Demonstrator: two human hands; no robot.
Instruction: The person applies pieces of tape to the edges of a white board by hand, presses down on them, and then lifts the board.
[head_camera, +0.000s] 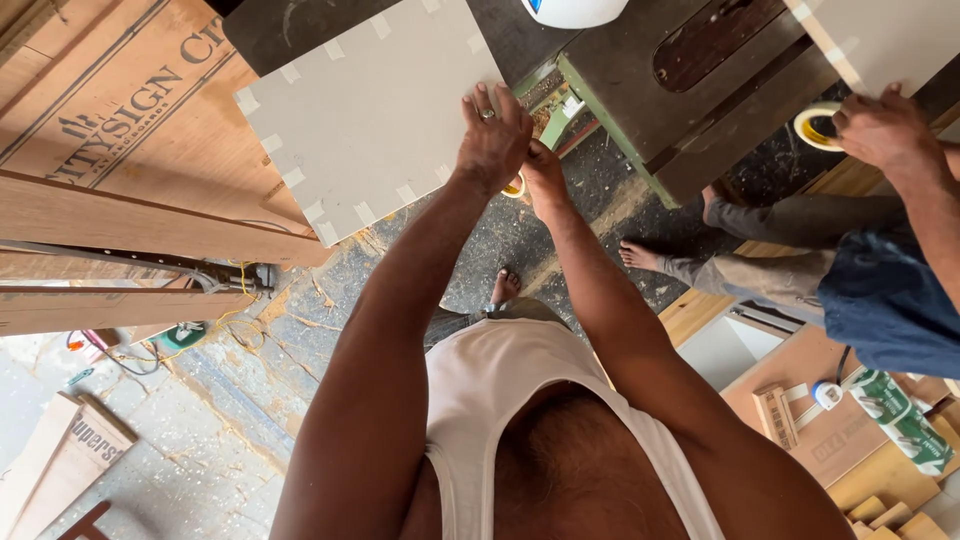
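Observation:
A light grey square panel (375, 110) with short strips of pale tape along its edges stands tilted in front of me. My left hand (495, 135), a ring on one finger, grips the panel's right edge near the lower corner. My right hand (542, 178) is just below it, touching the left hand, and holds a yellowish tape roll (515, 187) that is mostly hidden. My foot (505, 287) shows on the dusty floor below.
A green table saw with a dark top (700, 100) stands ahead on the right. A seated person's hand (880, 130) holds another tape roll (815, 125) by a second taped panel (885, 40). Plywood sheets (130, 110) lean at the left. Boxes and offcuts (850, 420) lie at the lower right.

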